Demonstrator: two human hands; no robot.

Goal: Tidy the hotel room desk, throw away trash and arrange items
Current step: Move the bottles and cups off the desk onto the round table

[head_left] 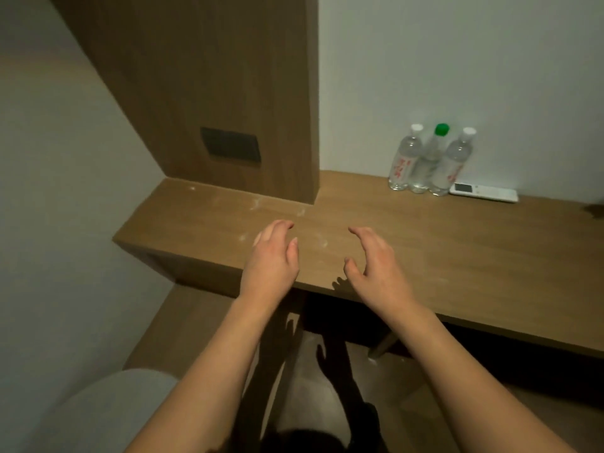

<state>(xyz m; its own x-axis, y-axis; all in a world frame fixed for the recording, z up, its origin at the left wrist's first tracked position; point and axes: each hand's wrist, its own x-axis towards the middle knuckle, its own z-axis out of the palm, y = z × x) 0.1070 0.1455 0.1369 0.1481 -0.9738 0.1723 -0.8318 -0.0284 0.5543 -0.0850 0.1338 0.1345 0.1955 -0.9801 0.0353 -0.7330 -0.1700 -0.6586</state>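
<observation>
Only the head cam here, looking down over a wooden desk (457, 256) that runs along a white wall. Both arms are stretched out in front, palms down, over the near edge of the desktop. The left hand (273, 256) has its fingers loosely curved with nothing in them, thumb sticking out toward the middle, and it sits over the left part of the desk. The right hand (376, 259) is the same deal, fingers relaxed and bent a bit, thumb pointing in toward the other hand, holding nothing. There's a clear gap between the two, and honestly can't tell if either one is actually touching the wood or just above it. Some pale smudges (277, 207) show on the desktop just past the fingertips. At the back by the wall, well away from the hands, three clear plastic bottles stand upright in a tight row touching each other: the left bottle (405, 158) and the right bottle (452, 165) with white caps and red print, the middle bottle (428, 161) with a green cap. Just to the right of them a white remote (483, 192) lies flat. A tall wood panel (209, 93) with a dark switch plate (230, 146) rises behind the desk's left end.
</observation>
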